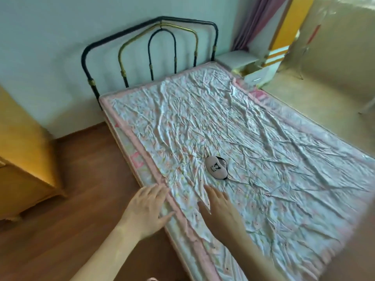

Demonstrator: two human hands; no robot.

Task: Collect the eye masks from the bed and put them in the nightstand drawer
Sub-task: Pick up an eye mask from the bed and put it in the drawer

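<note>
From your head view, the eye mask (pixel 216 167) lies flat on the wrinkled sheet of the bed (pixel 274 159), toward the near left part of it, pink with a dark print on top and a black strap curling along its far edge. It sits just beyond your right hand (pixel 221 211), apart from the fingertips, and a little farther from your left hand (pixel 147 207). Your right hand is stretched out over the sheet with the fingers straight and close together, thumb out to the side, holding nothing; whether the palm touches the sheet you cannot tell. Your left hand is spread with relaxed fingers over the pink edge of the bed, also holding nothing. Nothing lies between the right hand and the eye mask but creased sheet. At the far end of the bed stands a metal headboard (pixel 154 51) of black and brass hoops against the wall. The white nightstand (pixel 243 63) stands beside the far right corner of the bed, well apart from the mask. A yellow wooden cabinet (pixel 24 159) stands on the wood floor left of the bed.
</note>
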